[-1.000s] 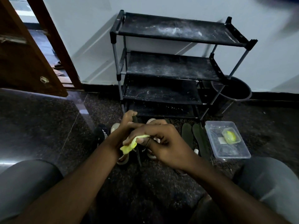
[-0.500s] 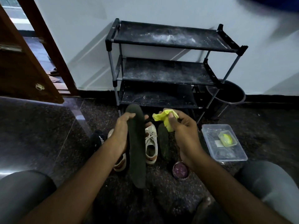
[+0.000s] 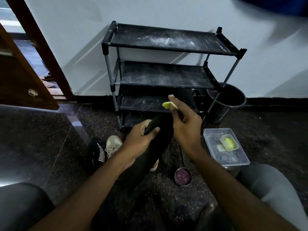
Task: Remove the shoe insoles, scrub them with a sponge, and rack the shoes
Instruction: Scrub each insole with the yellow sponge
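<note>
Left hand (image 3: 141, 139) grips the dark insole (image 3: 159, 145) near its upper edge; right hand (image 3: 186, 129) pinches the yellow sponge (image 3: 167, 105) just above it. Open floor (image 3: 41, 130) lies left; rack (image 3: 166, 75) stands against the wall (image 3: 83, 39) behind.

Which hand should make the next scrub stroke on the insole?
The right hand. It pinches the yellow sponge near the top of the insole; the left hand grips the insole, steadying it.
</note>
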